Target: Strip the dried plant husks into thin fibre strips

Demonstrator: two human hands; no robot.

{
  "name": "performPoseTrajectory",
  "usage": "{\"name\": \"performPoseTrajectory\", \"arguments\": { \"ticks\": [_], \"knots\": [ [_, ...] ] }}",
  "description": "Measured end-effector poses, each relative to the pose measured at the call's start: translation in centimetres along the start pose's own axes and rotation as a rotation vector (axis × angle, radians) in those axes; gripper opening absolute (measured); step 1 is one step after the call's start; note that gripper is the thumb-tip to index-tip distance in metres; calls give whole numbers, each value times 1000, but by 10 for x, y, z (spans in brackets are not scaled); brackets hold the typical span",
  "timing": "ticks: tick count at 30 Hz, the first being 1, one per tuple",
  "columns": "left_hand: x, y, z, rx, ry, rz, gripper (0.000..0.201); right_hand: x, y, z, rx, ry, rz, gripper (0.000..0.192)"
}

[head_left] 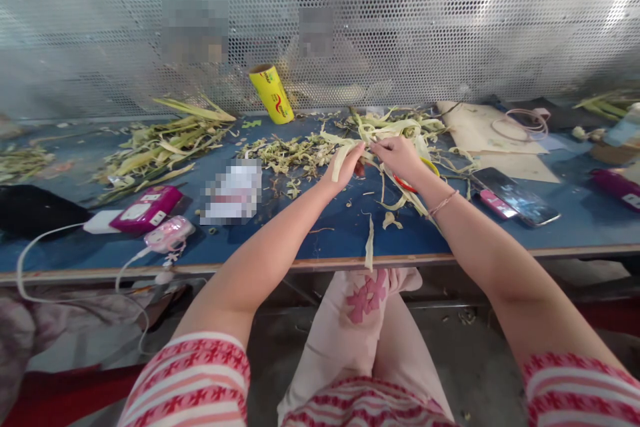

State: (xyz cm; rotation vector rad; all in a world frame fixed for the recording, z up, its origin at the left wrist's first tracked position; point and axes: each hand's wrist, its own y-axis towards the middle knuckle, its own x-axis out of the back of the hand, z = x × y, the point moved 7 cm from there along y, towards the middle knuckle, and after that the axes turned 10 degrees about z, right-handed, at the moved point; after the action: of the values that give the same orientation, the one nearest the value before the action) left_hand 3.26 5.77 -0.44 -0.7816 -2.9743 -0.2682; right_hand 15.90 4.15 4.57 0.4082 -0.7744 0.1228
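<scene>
Head view shows both forearms stretched over the blue worktop (300, 240), left hand (345, 167) and right hand (400, 157) pinching pale husk strips (385, 128) near its far edge.

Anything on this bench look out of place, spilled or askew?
Yes. Husk scraps lie strewn over the blue table, and one strip hangs over its front edge. The yellow roll leans tilted against the mesh screen. The left hand and right hand both grip husk leaves.
</scene>
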Motion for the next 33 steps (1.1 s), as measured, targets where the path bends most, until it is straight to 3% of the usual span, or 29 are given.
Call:
{"name": "performPoseTrajectory", "arguments": {
  "ticks": [5,9,12,19,24,31,33],
  "knots": [
    [-2,2,-2,-74,-26,-7,43,-14,2,-16,-143,367,69,45],
    [-9,3,4,9,-120,32,39,-26,-2,-17,-235,818,134,25],
    [-17,0,4,82,-188,77,38,-22,-2,-18,-252,967,100,12],
    [-27,-8,8,292,-347,189,56,-12,0,-17,-158,964,42,13],
    [-28,-10,8,359,-417,190,52,-15,2,-7,-37,836,61,20],
    [-23,-7,7,255,-269,126,39,-18,1,3,30,686,244,59],
    [-22,-5,6,213,-207,133,35,-19,1,3,16,676,267,59]
  ]
}}
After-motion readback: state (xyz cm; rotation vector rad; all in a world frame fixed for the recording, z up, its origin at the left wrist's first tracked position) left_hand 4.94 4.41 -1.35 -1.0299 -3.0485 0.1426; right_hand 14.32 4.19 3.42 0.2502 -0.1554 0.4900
